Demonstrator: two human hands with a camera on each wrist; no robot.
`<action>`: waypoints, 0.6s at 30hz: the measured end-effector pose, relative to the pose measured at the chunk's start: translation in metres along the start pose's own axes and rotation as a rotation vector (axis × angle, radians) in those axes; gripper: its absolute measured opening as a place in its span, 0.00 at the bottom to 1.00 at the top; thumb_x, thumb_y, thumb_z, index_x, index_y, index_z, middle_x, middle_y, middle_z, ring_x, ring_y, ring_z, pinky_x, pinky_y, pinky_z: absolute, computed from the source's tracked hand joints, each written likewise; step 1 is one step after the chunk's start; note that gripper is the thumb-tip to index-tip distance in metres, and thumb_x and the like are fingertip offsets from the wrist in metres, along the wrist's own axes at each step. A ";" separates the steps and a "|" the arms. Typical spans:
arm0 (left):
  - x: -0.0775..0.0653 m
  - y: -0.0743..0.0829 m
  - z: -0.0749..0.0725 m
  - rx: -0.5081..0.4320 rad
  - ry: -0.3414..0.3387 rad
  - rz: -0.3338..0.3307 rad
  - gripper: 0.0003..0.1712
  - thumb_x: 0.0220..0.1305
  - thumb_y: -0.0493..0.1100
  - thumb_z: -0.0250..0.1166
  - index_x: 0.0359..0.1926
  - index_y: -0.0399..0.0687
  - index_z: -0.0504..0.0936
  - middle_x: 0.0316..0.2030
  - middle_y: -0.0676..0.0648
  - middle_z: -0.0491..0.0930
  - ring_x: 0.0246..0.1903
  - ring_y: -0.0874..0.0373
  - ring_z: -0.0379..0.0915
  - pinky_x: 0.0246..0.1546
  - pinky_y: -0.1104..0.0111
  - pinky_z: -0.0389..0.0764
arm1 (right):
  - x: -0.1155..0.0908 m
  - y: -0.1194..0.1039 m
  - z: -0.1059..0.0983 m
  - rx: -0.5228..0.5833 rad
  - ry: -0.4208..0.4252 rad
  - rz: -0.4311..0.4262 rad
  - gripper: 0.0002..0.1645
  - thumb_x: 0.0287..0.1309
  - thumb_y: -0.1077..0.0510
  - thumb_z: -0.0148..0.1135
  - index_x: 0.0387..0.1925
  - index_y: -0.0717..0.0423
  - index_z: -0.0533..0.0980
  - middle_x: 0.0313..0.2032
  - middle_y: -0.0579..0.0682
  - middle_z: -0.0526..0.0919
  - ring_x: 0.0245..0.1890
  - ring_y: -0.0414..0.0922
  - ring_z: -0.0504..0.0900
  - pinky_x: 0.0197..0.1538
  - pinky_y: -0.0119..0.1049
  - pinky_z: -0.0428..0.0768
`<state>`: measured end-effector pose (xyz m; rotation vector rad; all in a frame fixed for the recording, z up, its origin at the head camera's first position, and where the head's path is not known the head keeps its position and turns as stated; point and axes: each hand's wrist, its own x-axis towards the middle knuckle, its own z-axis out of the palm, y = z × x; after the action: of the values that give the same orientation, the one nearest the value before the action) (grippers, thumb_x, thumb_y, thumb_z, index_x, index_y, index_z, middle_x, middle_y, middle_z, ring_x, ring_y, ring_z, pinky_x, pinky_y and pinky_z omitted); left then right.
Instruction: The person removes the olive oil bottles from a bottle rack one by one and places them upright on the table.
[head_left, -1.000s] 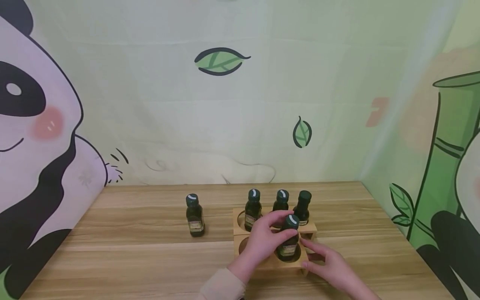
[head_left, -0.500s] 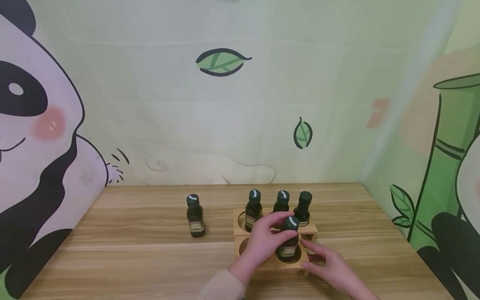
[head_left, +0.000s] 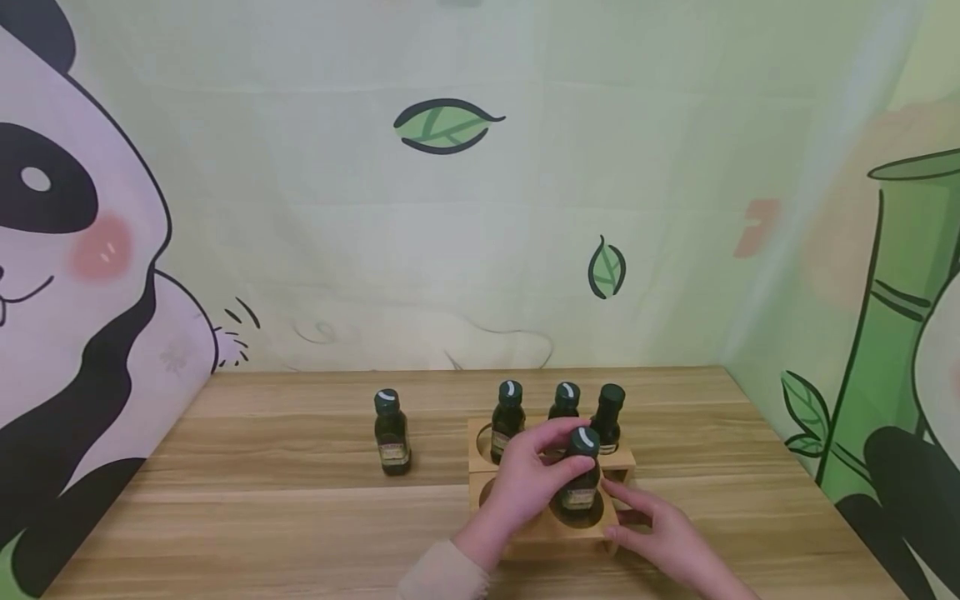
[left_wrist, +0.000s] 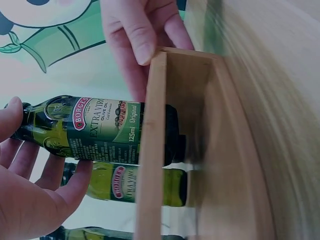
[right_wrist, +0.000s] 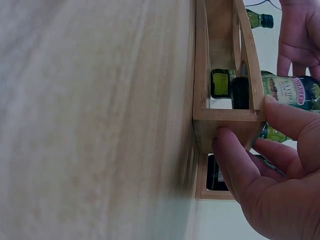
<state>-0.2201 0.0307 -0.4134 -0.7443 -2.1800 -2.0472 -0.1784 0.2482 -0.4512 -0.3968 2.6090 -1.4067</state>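
My left hand (head_left: 528, 475) holds a dark green olive oil bottle (head_left: 581, 483) around its upper part. The bottle stands nearly upright, its base in the front right hole of a two-tier wooden rack (head_left: 483, 446). In the left wrist view, the label of this olive oil bottle (left_wrist: 105, 120) faces the camera and its base reaches below the rack's top board. My right hand (head_left: 663, 533) grips the right end of the rack's front tier. The right wrist view has the right hand's thumb and fingers (right_wrist: 235, 155) pressed on that wooden end.
Three more bottles stand in the rack's back row, among them a left one (head_left: 507, 421) and a slimmer-necked right one (head_left: 609, 412). Another bottle (head_left: 392, 433) stands alone on the wooden table (head_left: 300, 517), left of the rack. A printed cloth wall (head_left: 322, 208) rises behind the table.
The bottle in my left hand has risen slightly within its hole. My right hand stays on the rack's end. The head view has tilted a little.
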 end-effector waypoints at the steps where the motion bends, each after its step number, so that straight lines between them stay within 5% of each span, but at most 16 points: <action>1: 0.000 0.001 0.000 -0.005 -0.001 0.000 0.22 0.59 0.39 0.73 0.56 0.51 0.83 0.44 0.51 0.85 0.46 0.62 0.80 0.48 0.66 0.80 | 0.000 0.000 0.000 -0.003 0.001 -0.001 0.39 0.60 0.52 0.70 0.67 0.66 0.68 0.64 0.68 0.70 0.50 0.58 0.81 0.50 0.48 0.81; 18: -0.002 0.026 -0.011 -0.025 0.027 0.039 0.23 0.60 0.37 0.72 0.56 0.52 0.84 0.49 0.51 0.83 0.47 0.59 0.80 0.49 0.65 0.80 | -0.001 0.000 0.001 0.016 0.007 0.005 0.38 0.60 0.53 0.69 0.67 0.66 0.68 0.65 0.68 0.69 0.51 0.57 0.81 0.51 0.44 0.81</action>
<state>-0.2111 0.0193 -0.3887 -0.7505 -2.1128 -2.0567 -0.1771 0.2476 -0.4513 -0.3843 2.6004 -1.4287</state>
